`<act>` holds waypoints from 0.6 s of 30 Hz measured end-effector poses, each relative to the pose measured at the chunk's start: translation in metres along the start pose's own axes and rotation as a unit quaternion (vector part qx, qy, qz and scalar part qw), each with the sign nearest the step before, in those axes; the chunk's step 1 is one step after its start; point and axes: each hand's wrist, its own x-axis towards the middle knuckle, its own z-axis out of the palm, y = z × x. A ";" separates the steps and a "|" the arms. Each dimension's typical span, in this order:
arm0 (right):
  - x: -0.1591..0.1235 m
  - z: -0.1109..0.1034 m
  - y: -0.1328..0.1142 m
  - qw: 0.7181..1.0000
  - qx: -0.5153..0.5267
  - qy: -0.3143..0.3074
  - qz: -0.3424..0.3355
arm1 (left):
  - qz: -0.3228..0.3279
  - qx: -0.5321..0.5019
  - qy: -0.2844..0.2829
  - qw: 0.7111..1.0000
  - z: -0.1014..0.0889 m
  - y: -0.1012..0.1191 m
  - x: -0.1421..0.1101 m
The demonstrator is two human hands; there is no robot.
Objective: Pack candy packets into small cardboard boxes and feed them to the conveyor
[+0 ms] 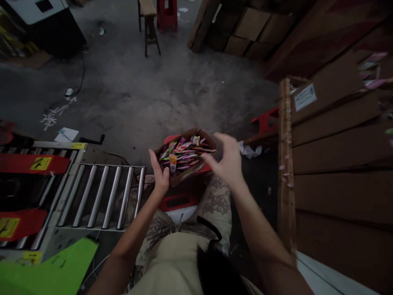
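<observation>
A small cardboard box (181, 178) full of colourful sachets (187, 155) rests over my knees, tilted, with part of a red stool under it. My left hand (160, 175) grips the box's left end, fingers along the outer wall and thumb at the rim. Near the thumb an orange sachet (172, 164) stands up from the rest. At the right end of the box, my right hand (229, 159) is slightly blurred, with thumb and fingers apart and nothing visible between them. Whether its thumb touches the box I cannot tell.
To my left are a roller conveyor (107, 196) and a taping machine with red guards (33, 164). Large cartons (340, 151) stand on my right behind a wooden post (286, 164). A wooden stool (149, 24) and a red stool (167, 16) stand ahead; paper scraps litter the floor.
</observation>
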 end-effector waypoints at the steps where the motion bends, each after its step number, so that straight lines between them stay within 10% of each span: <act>1: 0.014 -0.002 0.022 0.999 0.000 -0.017 0.035 | 0.037 0.049 -0.043 0.997 -0.006 0.002 0.004; 4: 0.040 0.010 0.066 0.972 0.017 -0.232 0.041 | 0.134 0.174 -0.201 0.955 -0.023 0.011 0.020; 8: 0.038 0.036 0.064 0.897 -0.085 -0.432 -0.043 | 0.180 0.252 -0.377 0.873 -0.017 0.020 0.039; 18: 0.057 0.079 0.054 0.771 -0.208 -0.599 -0.056 | 0.120 0.369 -0.447 0.806 0.033 -0.004 0.036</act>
